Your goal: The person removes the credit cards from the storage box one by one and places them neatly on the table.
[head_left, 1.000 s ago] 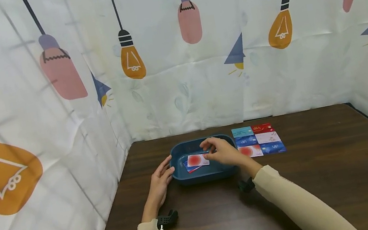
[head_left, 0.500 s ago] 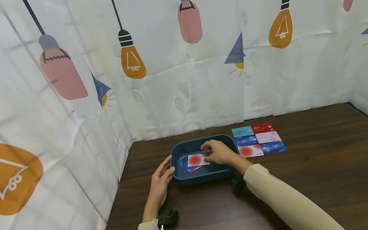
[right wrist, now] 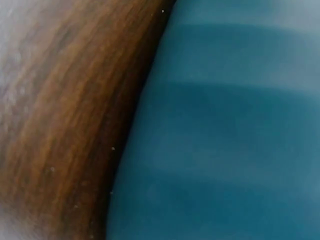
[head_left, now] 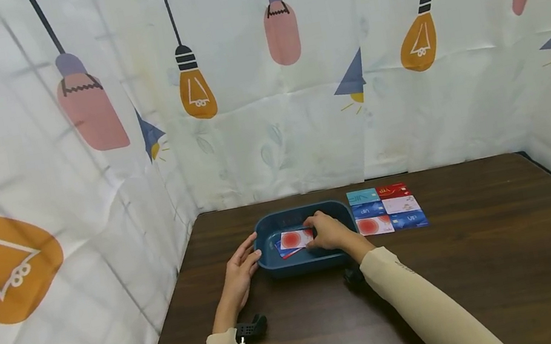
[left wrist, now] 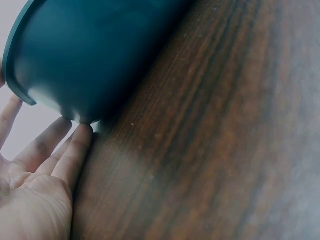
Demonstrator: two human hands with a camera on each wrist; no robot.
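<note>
A dark blue rectangular tray [head_left: 303,267] sits on the table, holding a small overlapping pile of cards. On top lies a white card with a red circle [head_left: 293,239]; a blue card [head_left: 282,251] with a red edge below it peeks out underneath. My right hand [head_left: 331,231] reaches into the tray, thumb and fingers curled about the right end of the white card. With fairly straight fingers, my left hand [head_left: 240,273] touches the tray's left end; in the left wrist view its fingertips [left wrist: 82,131] meet the outer wall. Only the tray's side shows in the right wrist view.
Right beside the tray, several cards lie flat in two columns: teal [head_left: 363,196], red [head_left: 392,191], blue, white and red-circled ones. The brown wooden table [head_left: 490,257] extends to the right and front. A printed curtain [head_left: 269,136] stands behind and at the sides.
My right hand has lowered into the tray, its thumb and fingers coming down to the white card's right end. The left hand and the tray have stayed in place.
</note>
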